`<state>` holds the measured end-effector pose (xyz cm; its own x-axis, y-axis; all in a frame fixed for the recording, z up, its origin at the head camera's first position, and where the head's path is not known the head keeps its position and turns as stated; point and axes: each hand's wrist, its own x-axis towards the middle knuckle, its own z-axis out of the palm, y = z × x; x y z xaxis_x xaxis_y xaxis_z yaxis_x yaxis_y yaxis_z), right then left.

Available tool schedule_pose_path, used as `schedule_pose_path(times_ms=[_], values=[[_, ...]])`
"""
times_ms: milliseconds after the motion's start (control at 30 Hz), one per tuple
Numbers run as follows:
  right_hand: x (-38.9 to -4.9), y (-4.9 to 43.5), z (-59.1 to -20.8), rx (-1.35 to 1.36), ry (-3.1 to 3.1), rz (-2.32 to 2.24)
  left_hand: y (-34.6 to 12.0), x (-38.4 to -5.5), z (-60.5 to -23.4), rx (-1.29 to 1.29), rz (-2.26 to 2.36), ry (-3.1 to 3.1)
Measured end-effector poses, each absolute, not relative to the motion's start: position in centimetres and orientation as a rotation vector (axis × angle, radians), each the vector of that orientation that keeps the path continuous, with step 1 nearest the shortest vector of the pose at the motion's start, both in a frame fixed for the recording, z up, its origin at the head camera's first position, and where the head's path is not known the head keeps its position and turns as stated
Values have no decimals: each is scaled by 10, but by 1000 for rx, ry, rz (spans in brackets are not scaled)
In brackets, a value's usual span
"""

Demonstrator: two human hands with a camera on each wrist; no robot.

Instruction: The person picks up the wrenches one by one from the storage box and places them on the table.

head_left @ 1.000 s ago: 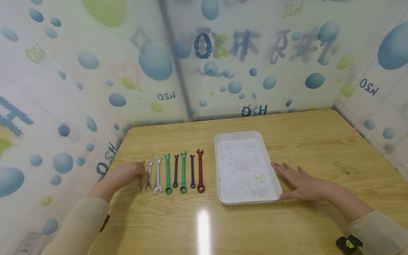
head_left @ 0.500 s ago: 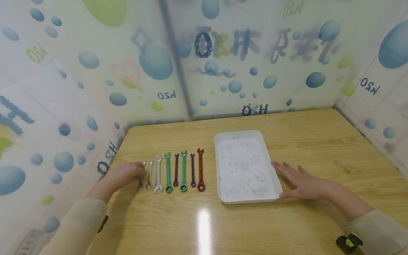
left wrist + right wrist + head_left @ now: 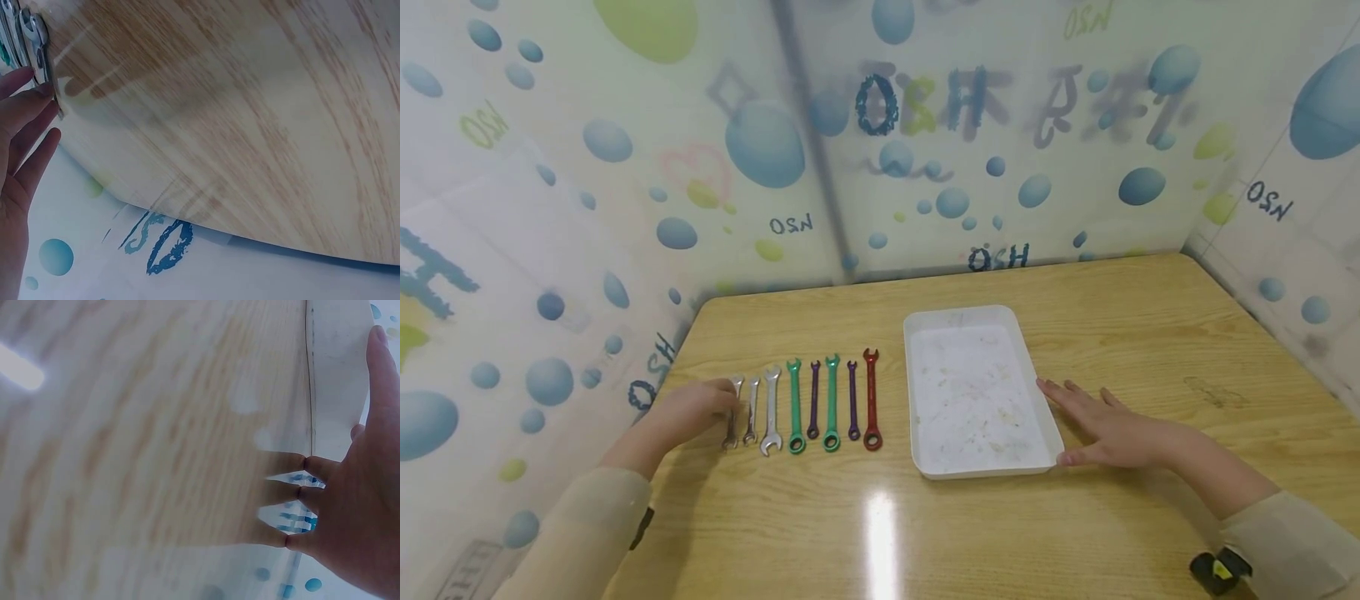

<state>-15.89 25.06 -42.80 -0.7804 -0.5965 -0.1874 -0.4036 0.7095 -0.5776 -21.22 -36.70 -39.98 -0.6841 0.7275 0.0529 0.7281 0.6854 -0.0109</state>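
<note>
My left hand is at the left end of a row of wrenches, pinching the leftmost silver wrench at its shaft. In the left wrist view, thumb and index finger meet at this wrench, and the other fingers stretch out beside it. A small silver wrench and a larger silver open-end wrench lie just to its right. My right hand rests with spread fingers on the table, its fingertips and thumb at the right side of a white tray.
Rightward along the row lie a green wrench, a purple wrench, another green wrench, another purple wrench and a red wrench. A patterned wall borders the wooden table.
The leftmost silver wrench has turned slightly under the left hand, its lower end showing more broadly now. The right hand, the tray and the other wrenches stay in place.
</note>
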Motion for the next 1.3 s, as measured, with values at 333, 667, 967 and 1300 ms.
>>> schedule_pose_path(times_ms=[333, 667, 967, 1300], values=[[-160, 250, -427, -775, 2557, -727, -367, -209, -392, -1046, 32, -2957], [-164, 251, -427, -799, 2571, -707, -361, -205, -385, -784, 67, -3048], [-167, 251, -424, -810, 2598, -624, -349, -203, -377, -753, 123, -2930], [-170, 247, -413, -811, 2698, -526, -340, -199, -356, -689, 59, -2878]])
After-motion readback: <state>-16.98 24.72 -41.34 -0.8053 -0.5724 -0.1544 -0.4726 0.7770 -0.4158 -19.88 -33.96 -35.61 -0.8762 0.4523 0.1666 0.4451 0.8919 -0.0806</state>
